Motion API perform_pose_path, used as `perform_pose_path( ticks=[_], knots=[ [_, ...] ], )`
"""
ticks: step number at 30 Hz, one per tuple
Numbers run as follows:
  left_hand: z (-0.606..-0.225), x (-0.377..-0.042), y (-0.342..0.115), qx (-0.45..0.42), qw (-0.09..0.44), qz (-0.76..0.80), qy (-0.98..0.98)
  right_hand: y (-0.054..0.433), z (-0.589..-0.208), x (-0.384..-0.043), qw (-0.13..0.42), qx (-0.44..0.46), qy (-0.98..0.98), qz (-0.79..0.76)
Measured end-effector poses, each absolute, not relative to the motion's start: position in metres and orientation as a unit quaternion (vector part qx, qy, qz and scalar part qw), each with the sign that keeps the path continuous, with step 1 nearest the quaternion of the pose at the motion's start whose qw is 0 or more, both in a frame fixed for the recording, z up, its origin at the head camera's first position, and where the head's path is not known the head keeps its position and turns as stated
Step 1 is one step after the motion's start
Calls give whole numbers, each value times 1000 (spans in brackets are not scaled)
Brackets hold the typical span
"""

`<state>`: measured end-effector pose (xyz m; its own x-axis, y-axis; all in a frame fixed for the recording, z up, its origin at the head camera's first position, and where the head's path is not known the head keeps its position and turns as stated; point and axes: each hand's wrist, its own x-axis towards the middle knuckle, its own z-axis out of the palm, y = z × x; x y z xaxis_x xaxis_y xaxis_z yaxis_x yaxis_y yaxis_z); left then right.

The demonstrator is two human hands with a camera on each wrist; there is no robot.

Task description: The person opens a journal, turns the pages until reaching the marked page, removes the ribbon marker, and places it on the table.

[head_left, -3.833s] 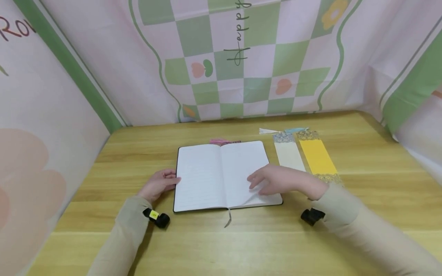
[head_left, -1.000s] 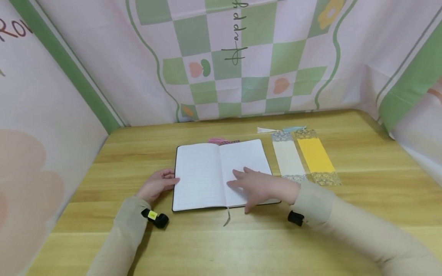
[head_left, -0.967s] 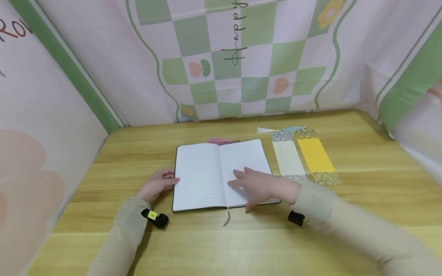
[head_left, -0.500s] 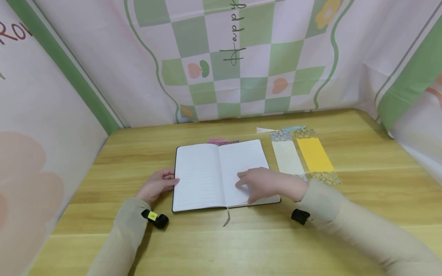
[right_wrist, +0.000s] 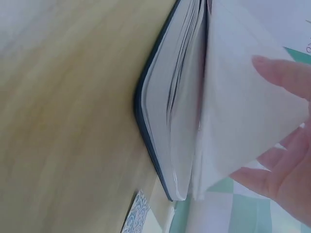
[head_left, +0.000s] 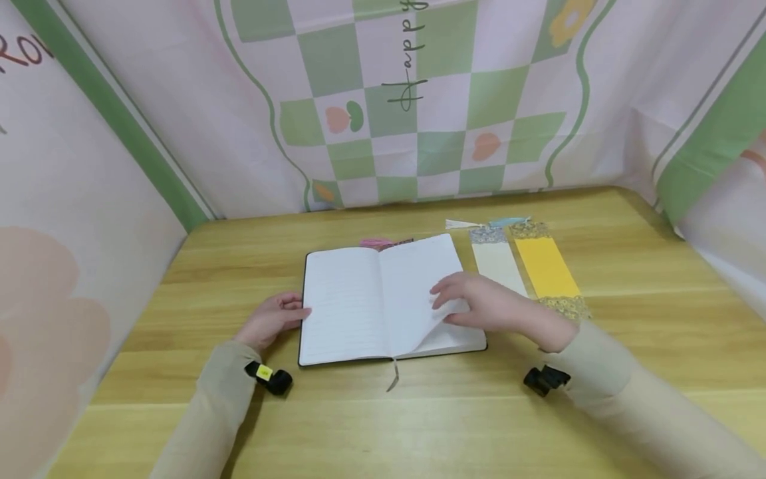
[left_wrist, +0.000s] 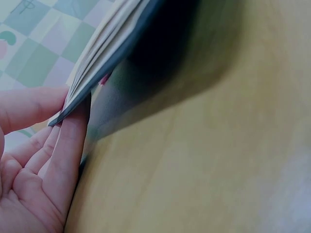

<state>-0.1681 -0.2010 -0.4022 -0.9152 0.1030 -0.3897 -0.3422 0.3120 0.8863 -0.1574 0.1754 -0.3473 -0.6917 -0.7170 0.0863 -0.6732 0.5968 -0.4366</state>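
An open notebook (head_left: 344, 306) with white lined pages and a dark cover lies on the table. My left hand (head_left: 272, 320) pinches its left edge, thumb on the page side and fingers beneath the cover (left_wrist: 97, 90), as the left wrist view shows. At the right half, my right hand (head_left: 491, 303) holds a page (right_wrist: 243, 107) by its outer side, the thumb on one face and the other fingers at the opposite face. That page's lower corner is raised and curls off the pages beneath. A grey ribbon marker (head_left: 393, 377) hangs from the spine's lower end.
Right of the notebook lie a cream bookmark (head_left: 497, 266) and a yellow bookmark (head_left: 547, 266), both lace-patterned, with white and blue tassels (head_left: 510, 221). A pink tassel (head_left: 377, 243) shows behind the notebook's top edge. Patterned curtains (head_left: 497, 80) close off the wooden table's (head_left: 359, 426) back.
My right hand has moved from flat on the right page outward to its right side and has lifted the page's lower corner. My left hand has stayed on the left edge.
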Motion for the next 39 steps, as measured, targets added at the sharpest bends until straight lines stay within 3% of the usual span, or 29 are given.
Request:
perform_pose_path(
  ticks=[4, 9, 22, 39],
  knots=[
    [-402, -168, -201, -77, 190, 583, 787, 176, -346, -155, -15, -353, 899, -259],
    [-403, -169, -201, -76, 188, 581, 788, 174, -347, -154, -9, -271, 904, -330],
    [-401, -168, -200, -82, 189, 574, 793, 149, -349, -145, 103, -248, 833, -484],
    [-401, -168, -201, -71, 191, 579, 790, 112, -360, -140, 181, -360, 854, -329]
  ],
)
